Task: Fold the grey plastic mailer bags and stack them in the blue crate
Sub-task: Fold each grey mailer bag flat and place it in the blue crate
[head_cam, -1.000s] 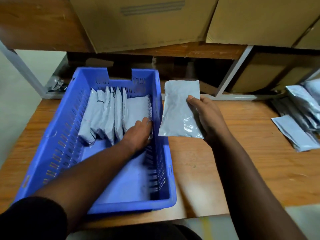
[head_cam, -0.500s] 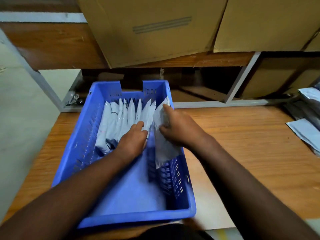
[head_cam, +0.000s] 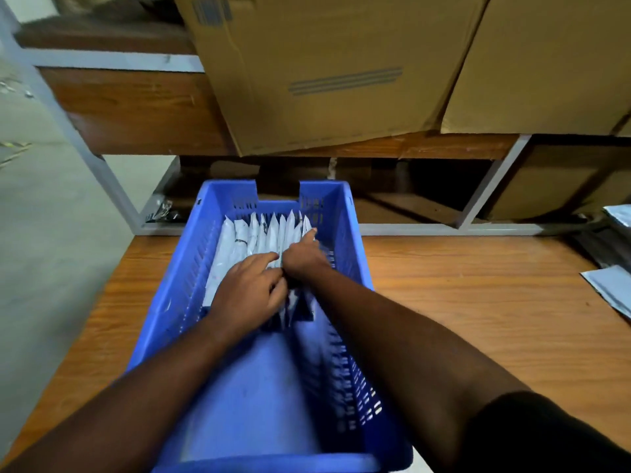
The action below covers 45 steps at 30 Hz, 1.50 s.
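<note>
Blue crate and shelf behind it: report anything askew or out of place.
The large cardboard box on the shelf sits tilted, its lower corner overhanging above the blue crate. The folded mailer bags stand in a tidy row; nothing there looks off.

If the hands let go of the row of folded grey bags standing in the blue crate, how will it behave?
The folded bags are thin and crumpled, so probably floppy and light. They stand on edge with both hands pressing on them, left hand and right hand, and the near part of the crate is unfilled, so they might slump forward.
</note>
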Motion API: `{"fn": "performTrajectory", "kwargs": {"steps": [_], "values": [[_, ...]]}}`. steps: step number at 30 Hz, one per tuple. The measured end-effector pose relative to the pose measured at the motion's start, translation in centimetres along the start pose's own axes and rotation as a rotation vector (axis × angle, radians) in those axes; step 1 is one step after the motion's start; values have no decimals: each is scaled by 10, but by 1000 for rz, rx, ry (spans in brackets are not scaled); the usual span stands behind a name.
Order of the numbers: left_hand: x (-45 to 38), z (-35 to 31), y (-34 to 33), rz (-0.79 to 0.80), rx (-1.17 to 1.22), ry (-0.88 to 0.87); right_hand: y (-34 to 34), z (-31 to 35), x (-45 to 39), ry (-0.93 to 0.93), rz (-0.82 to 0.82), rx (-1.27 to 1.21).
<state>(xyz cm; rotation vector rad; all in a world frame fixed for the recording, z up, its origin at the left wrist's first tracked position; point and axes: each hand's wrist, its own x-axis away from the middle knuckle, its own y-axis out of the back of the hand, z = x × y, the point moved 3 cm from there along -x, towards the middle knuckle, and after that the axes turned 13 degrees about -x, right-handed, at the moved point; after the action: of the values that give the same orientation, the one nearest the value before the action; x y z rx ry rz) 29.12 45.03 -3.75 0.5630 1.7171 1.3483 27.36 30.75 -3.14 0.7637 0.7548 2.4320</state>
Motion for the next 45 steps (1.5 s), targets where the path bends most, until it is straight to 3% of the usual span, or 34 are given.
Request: {"fn": "performTrajectory", "kwargs": {"steps": [2,6,8,20,25,30,45], "values": [[-6,22,-6,11,24,137,-7,-8,-7,-57,-23,-169],[-7,50,-25,275,49,484,-25,-15,-20,-21,-91,-244],[-4,50,-34,373,27,540,-26,-8,-22,-38,-78,-310],[-7,45,-34,415,7,566,-38,-21,-36,-20,54,-221],[-6,43,-33,513,85,614,-44,-21,-34,9,79,-219],[-5,46,-35,463,70,619,-41,-14,-41,44,160,-247],[-8,40,-25,349,60,558,-25,-24,-29,51,-16,-84]]}}
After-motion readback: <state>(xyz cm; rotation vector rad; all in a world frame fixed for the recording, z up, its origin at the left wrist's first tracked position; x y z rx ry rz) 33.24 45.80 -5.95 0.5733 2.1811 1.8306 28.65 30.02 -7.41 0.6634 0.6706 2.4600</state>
